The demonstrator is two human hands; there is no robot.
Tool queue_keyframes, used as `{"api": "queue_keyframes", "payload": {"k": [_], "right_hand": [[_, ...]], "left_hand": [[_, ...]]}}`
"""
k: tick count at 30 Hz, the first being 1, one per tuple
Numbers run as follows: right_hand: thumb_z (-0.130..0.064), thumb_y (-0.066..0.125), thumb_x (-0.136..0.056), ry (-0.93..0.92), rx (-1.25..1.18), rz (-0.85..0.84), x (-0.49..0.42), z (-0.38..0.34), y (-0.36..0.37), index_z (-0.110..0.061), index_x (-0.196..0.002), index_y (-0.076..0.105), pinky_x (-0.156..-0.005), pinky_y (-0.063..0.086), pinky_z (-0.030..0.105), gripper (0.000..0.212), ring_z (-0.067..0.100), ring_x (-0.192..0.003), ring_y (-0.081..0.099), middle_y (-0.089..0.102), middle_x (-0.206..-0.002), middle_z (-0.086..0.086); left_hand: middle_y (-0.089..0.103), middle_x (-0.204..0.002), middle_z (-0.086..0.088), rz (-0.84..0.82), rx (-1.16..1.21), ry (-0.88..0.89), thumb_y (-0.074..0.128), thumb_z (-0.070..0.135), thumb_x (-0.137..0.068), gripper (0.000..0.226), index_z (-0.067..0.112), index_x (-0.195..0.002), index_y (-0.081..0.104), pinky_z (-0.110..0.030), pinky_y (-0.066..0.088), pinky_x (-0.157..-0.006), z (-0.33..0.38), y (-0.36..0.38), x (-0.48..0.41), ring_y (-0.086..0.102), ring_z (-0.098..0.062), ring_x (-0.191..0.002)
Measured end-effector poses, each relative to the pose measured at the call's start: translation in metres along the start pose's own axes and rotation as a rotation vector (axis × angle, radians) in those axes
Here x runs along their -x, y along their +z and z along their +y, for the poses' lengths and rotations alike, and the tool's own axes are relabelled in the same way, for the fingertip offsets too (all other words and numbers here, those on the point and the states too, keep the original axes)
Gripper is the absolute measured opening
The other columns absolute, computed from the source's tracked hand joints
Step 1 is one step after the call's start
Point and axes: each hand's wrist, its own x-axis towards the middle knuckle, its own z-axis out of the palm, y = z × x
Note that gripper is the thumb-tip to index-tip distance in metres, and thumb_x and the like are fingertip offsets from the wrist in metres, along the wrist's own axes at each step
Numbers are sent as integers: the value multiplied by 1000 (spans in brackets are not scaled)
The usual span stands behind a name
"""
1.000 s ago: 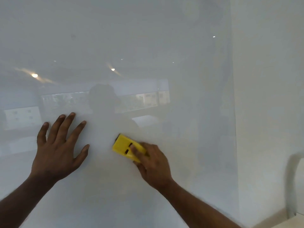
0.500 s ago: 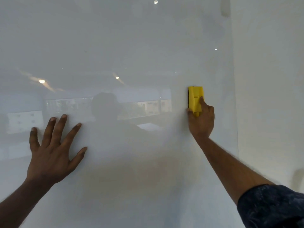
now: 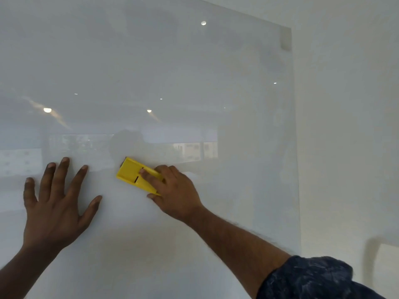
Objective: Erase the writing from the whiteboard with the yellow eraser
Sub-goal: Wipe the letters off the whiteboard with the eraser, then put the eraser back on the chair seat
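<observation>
A glossy white whiteboard (image 3: 172, 67) fills most of the view; I see no writing on it, only reflections of ceiling lights and windows. My right hand (image 3: 174, 190) grips the yellow eraser (image 3: 132, 174) and presses it flat against the board at centre, tilted with its free end up and to the left. My left hand (image 3: 55, 203) lies flat on the board to the left of the eraser, fingers spread, holding nothing.
The board's right edge (image 3: 294, 147) meets a plain white wall (image 3: 345, 126). A pale rounded object (image 3: 386, 268) shows at the lower right corner. A dark patterned sleeve (image 3: 313, 279) covers my right upper arm.
My right hand swept the eraser from the board's centre up to near its right edge, then back left and down to the centre. My left hand stayed flat on the board.
</observation>
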Motion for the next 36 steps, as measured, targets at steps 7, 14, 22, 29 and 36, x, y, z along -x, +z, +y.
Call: {"api": "queue_keyframes", "payload": {"k": [7,14,22,29,36], "right_hand": [[-29,75,-77,139,39,10,12,22,-15,-21,-136,53,-69,52,38,63,34,-94,57,60,-117,15],[-31,75,-77,405,117,-62,62,80,-48,-21,-137,47,-61,54,41,67,32,-95,54,54,-115,10],[-37,72,-82,660,116,-294,213,100,-77,-27,-140,40,-62,48,35,67,26,-103,51,50,-118,5],[-32,71,-83,886,103,-498,366,101,-105,-29,-140,38,-66,51,39,66,28,-104,52,50,-120,4],[-33,68,-83,1113,111,-732,520,89,-143,-30,-138,37,-69,53,41,64,30,-108,51,49,-123,5]], "left_hand": [[8,-172,-9,-46,-51,-12,42,63,-88,83,18,-157,35,-56,-4,-122,18,-1,21,11,-33,-158],[20,-169,-17,-157,20,46,42,57,-91,78,14,-156,37,-61,9,-124,81,1,33,17,-38,-156],[20,-169,-16,-394,325,245,45,53,-95,74,15,-158,34,-56,17,-125,216,29,117,19,-36,-156],[19,-170,-13,-678,549,342,37,58,-98,73,16,-158,34,-53,15,-125,332,49,206,16,-33,-157],[24,-168,-15,-926,659,442,22,63,-101,76,14,-156,38,-54,18,-122,432,61,283,24,-36,-154]]}}
